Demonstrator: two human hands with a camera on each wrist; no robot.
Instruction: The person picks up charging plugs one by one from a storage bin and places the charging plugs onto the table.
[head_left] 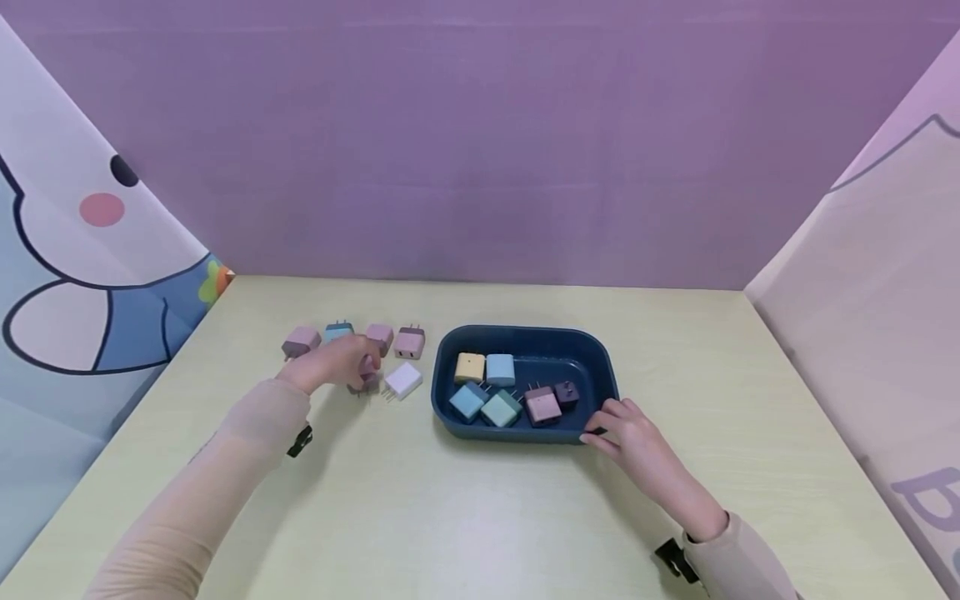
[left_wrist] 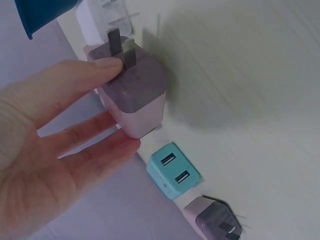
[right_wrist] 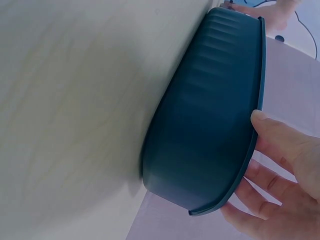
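My left hand [head_left: 339, 363] pinches a pink-and-mauve plug charger [left_wrist: 136, 95] between thumb and fingers, its two metal prongs facing up in the left wrist view. In the head view that charger is mostly hidden behind the hand. My right hand [head_left: 637, 440] grips the near right rim of a dark blue plastic bin [head_left: 517, 435], thumb on one side of the edge and fingers on the other. Inside the bin lie a yellow charger [head_left: 470, 367], a pink one [head_left: 542, 406], a dark purple one [head_left: 566, 393] and several blue or green ones.
Left of the bin lie a white charger [head_left: 404, 380], a blue charger [head_left: 339, 331] partly behind the left hand, and several pink-and-mauve chargers, one at the far left [head_left: 302, 341]. A purple backdrop [head_left: 487, 150] stands behind the pale table [head_left: 487, 517]; printed panels flank it.
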